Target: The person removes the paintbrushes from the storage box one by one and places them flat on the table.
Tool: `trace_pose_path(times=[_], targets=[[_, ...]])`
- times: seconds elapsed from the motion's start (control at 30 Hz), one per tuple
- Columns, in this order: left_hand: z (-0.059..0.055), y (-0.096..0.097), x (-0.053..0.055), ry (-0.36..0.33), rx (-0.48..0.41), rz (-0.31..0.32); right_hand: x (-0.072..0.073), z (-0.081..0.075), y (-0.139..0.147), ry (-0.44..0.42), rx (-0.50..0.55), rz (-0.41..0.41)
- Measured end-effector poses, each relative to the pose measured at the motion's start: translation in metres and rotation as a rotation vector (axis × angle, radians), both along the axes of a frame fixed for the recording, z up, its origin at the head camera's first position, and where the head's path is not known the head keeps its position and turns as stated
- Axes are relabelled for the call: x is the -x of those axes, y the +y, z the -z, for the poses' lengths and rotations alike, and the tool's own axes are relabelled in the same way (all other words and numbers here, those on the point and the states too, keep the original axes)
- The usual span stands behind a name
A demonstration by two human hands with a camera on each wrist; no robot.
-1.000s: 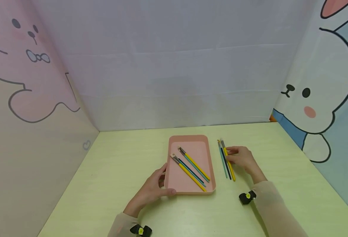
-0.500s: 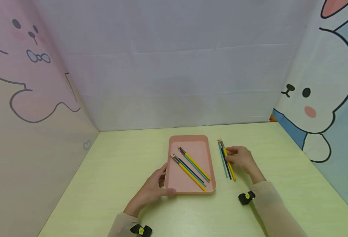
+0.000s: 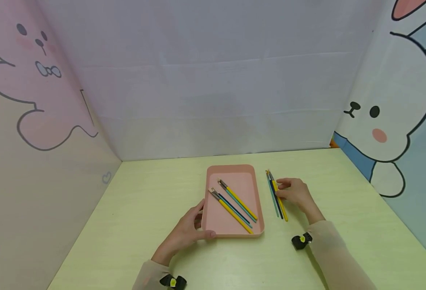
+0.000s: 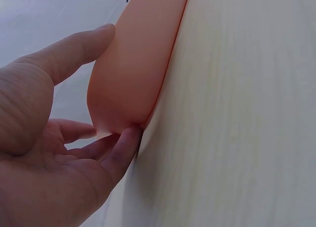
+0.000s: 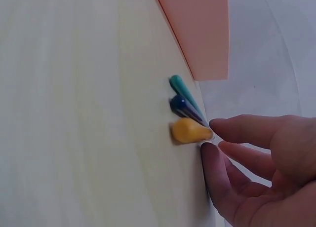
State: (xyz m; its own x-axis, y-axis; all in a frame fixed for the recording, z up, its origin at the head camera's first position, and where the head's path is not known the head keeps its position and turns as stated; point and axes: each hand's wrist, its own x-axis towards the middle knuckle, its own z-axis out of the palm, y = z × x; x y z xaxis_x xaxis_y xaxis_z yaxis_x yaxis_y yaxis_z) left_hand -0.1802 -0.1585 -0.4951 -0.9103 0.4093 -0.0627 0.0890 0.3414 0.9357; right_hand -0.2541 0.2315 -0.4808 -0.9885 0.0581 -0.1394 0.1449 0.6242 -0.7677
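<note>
A pink tray [image 3: 234, 230] lies on the table with several paintbrushes in yellow, teal and dark blue [image 3: 233, 207] slanting across it. My left hand [image 3: 185, 227] grips its near left corner, thumb on the front wall and fingers at the left side; the left wrist view shows fingertips right under the corner. To the right of the tray, a teal paintbrush [image 3: 273, 197], a dark blue paintbrush [image 5: 178, 104] and a yellow paintbrush [image 3: 282, 207] lie side by side. My right hand [image 3: 296, 195] pinches the yellow one between thumb and finger, close over the table.
The pale yellow-green table [image 3: 133, 201] is bounded by a white cloth backdrop [image 3: 220, 100] behind. Printed cartoon panels stand at the left and right sides. A black wrist device [image 3: 301, 241] sits at the right sleeve, and another black device [image 3: 173, 282] at the left.
</note>
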Motion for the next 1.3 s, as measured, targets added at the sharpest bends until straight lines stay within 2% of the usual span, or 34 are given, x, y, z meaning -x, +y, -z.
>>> trace_pose_path(times=[0.37,0.6,0.77,1.03,1.3], targets=[[-0.001,0.001,-0.002,-0.003,0.021,-0.017,-0.001,-0.002,0.007,-0.003,0.060,-0.040],[-0.002,0.002,-0.003,0.009,0.039,-0.024,-0.004,-0.009,0.012,-0.010,0.152,-0.074],[-0.004,0.002,-0.005,0.014,0.035,-0.019,-0.006,-0.016,0.015,-0.007,0.159,-0.098],[-0.003,0.002,-0.004,0.005,0.041,-0.012,-0.009,-0.030,0.012,-0.045,0.357,-0.141],[-0.002,0.001,-0.002,0.002,0.041,-0.018,-0.011,-0.039,0.007,-0.042,0.443,-0.210]])
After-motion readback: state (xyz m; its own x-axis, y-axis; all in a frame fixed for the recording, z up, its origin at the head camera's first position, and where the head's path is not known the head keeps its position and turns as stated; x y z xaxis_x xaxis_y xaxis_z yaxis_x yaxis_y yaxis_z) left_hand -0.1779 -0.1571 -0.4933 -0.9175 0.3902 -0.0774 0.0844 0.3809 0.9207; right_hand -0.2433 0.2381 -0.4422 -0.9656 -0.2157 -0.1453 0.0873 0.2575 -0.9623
